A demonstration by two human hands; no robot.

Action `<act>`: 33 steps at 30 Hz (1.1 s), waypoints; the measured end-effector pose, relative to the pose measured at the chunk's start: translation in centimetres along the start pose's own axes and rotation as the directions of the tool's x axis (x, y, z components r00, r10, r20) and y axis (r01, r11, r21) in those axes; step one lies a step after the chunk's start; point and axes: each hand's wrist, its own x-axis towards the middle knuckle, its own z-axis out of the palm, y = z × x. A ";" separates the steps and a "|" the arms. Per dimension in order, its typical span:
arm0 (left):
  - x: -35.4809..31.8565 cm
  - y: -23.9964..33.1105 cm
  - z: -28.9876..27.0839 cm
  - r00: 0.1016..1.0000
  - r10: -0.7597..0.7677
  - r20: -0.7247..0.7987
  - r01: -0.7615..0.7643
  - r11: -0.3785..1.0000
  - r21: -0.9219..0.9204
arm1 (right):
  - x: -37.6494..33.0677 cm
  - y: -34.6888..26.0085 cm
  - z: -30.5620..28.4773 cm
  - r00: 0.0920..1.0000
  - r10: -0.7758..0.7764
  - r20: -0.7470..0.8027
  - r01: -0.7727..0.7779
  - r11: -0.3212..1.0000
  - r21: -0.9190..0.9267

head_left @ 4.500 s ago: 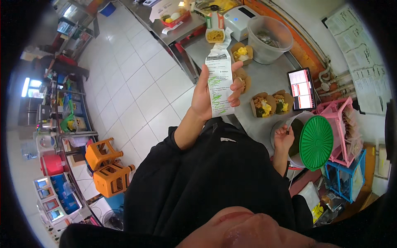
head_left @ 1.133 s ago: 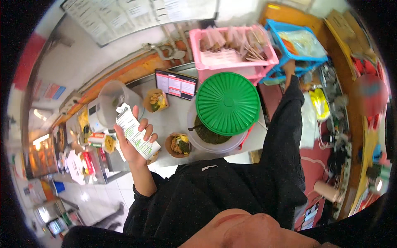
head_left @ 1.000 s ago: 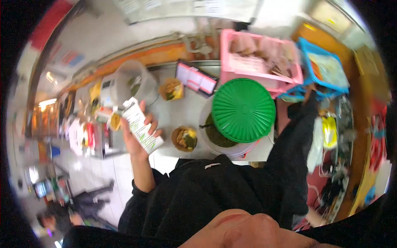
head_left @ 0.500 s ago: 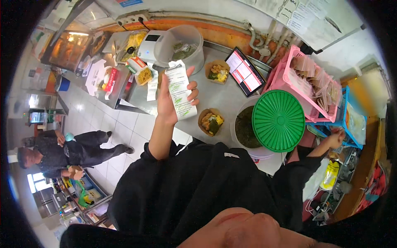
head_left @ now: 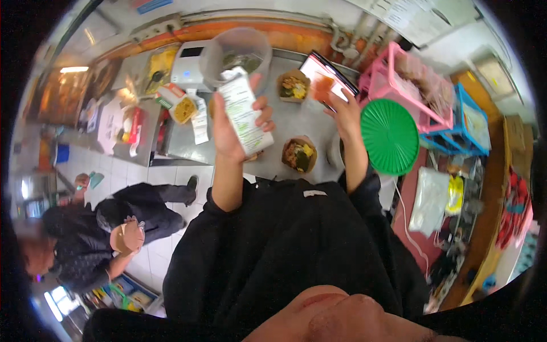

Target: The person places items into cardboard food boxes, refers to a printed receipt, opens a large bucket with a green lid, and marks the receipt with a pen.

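Note:
In my left hand [head_left: 227, 137] a long printed receipt [head_left: 246, 117] with green marks is held upright, the fingers wrapped round its right edge. My right hand [head_left: 348, 118] pinches a small clear plastic packet with orange-red contents [head_left: 323, 87], in front of the tablet [head_left: 310, 66]. Two open brown paper boxes of food stand on the steel counter: the far box [head_left: 293, 87] is left of the tablet, and the near box [head_left: 299, 155] lies between my forearms. Beside my right forearm is a ribbed green lid [head_left: 390, 137]; my arm mostly hides the tub there.
Behind the receipt stand a clear round tub [head_left: 259, 45] and a white machine [head_left: 187, 69]. A pink basket [head_left: 392, 73] of packets and a blue basket [head_left: 456, 135] are at the right. A co-worker [head_left: 80, 239] at the left holds a brown container [head_left: 128, 236].
My right hand has swung from the baskets at the right to the tablet, now with the orange-red packet in it. The left hand still holds the receipt. The co-worker has come closer.

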 end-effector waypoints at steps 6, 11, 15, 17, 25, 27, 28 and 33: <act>-4.6 4.4 -2.0 0.997 0.079 -0.024 -0.079 0.997 -0.010 | -6.5 -3.3 -7.7 0.737 -0.632 -0.239 0.467 0.732 -0.496; -5.0 4.6 -4.0 0.995 0.055 -0.088 -0.063 0.994 -0.090 | -7.6 -0.2 -27.3 0.185 -0.764 -0.618 0.056 0.636 -0.770; -2.2 2.7 -2.3 0.997 -0.061 -0.048 0.056 0.992 -0.110 | -6.9 8.6 -32.9 0.811 -0.339 -0.477 -0.044 0.778 -0.627; -1.1 2.2 -1.1 0.994 -0.114 -0.001 0.113 0.992 -0.054 | -6.7 10.6 -32.6 0.803 -0.386 -0.454 -0.113 0.649 -0.752; 0.4 -0.2 1.0 0.980 -0.184 0.071 0.184 0.983 0.012 | -6.4 11.3 -33.0 0.415 -0.805 -0.425 -0.039 0.451 -0.892; 0.5 -0.5 1.7 0.978 -0.200 0.059 0.201 0.980 -0.005 | -6.8 8.7 -37.0 0.129 -0.792 -0.596 0.032 0.604 -0.796; -0.1 -0.6 1.6 0.983 -0.180 0.042 0.179 0.984 0.010 | -7.2 6.3 -34.8 -0.043 -0.822 -0.568 -0.190 0.565 -0.803; -0.4 -1.1 2.9 0.984 -0.162 0.067 0.160 0.986 0.041 | -12.5 -10.1 -19.7 0.571 -0.553 -0.607 0.698 0.716 0.004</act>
